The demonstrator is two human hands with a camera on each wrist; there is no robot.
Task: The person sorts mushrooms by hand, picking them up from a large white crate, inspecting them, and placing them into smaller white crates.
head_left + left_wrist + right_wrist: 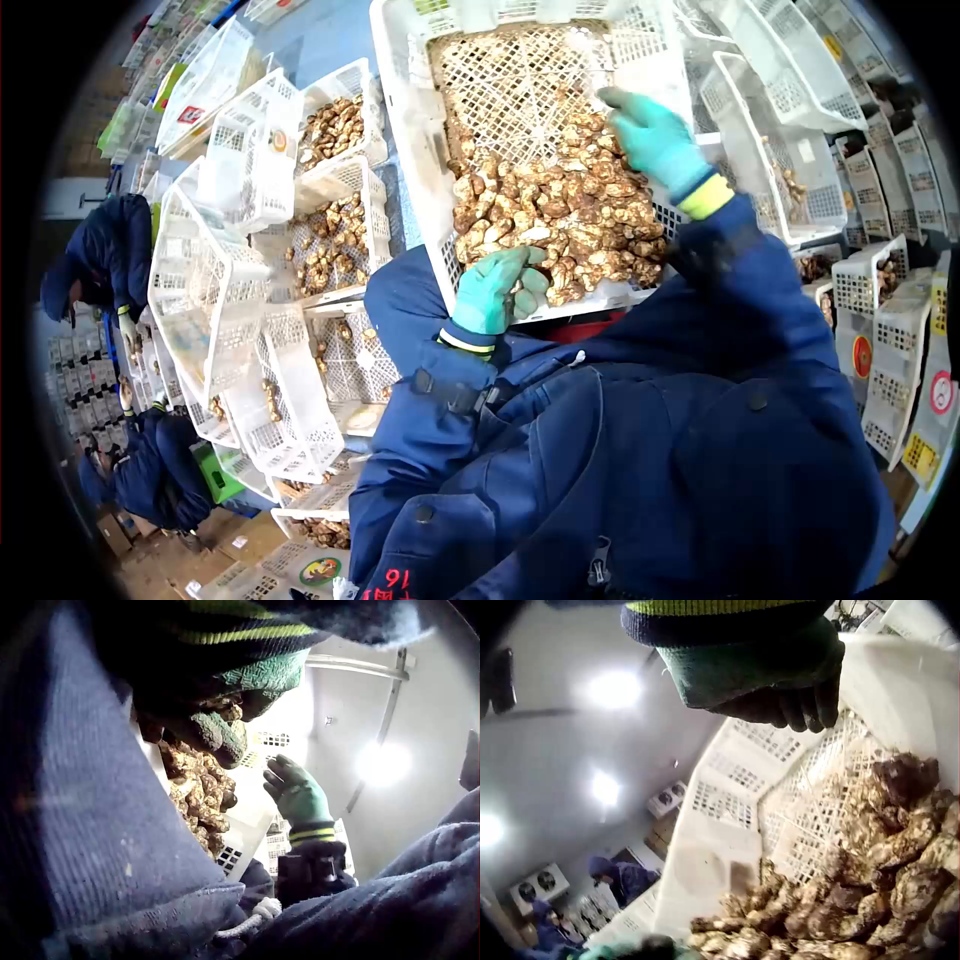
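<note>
A large white crate [405,130] in front of me holds a heap of knobbly brown-and-cream pieces [560,205], mushroom-like or tuber-like. My left hand [500,287], in a green glove, is at the crate's near-left side over the heap's edge. Its fingers are curled, and in the left wrist view a small brown piece [234,712] shows between them. My right hand [655,140], also gloved in green, hovers above the right side of the heap. Its fingers are loosely bent, and nothing shows in them in the right wrist view.
Smaller white baskets [335,235] with similar pieces stand at left. More white baskets [765,160] stand at right, some holding pieces. Stacked crates [890,340] line the far right. Two people [150,460] in dark blue work at far left. The large crate's grid floor shows beyond the heap.
</note>
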